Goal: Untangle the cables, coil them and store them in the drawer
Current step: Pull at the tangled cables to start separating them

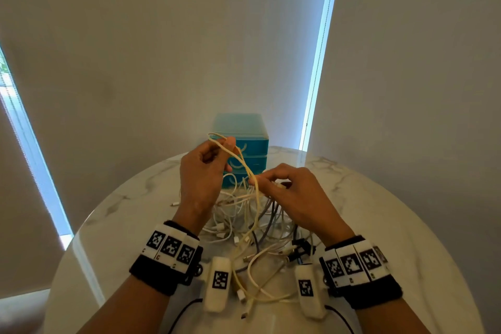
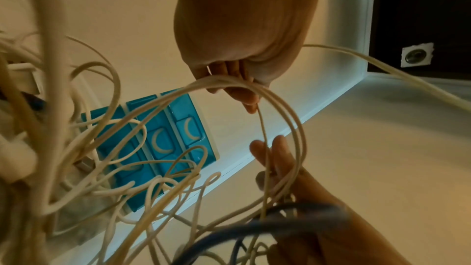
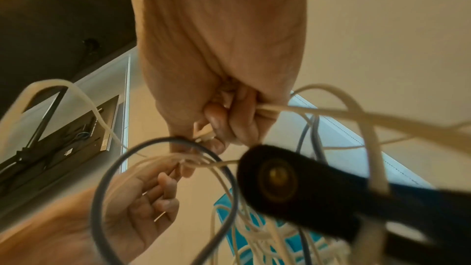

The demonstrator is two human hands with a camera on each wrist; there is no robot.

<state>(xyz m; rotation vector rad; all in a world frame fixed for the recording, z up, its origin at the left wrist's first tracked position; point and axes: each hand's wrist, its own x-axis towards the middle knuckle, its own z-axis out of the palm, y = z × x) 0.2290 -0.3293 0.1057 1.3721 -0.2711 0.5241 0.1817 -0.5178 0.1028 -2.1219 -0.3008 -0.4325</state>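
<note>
A tangled heap of white, cream and grey cables lies on the round marble table. My left hand is raised above the heap and pinches loops of a cream cable between thumb and fingers. My right hand pinches the same cream cable lower down, with a white plug end by its fingers. In the left wrist view the cream cable loops under my left fingers. In the right wrist view my right fingers grip the cream cable. A small blue drawer unit stands behind the hands, its drawers closed.
A black cable strap hangs close to the right wrist camera. Grey cables and a black connector lie in the heap. Pale roller blinds hang behind the table. The table's edge curves round on both sides.
</note>
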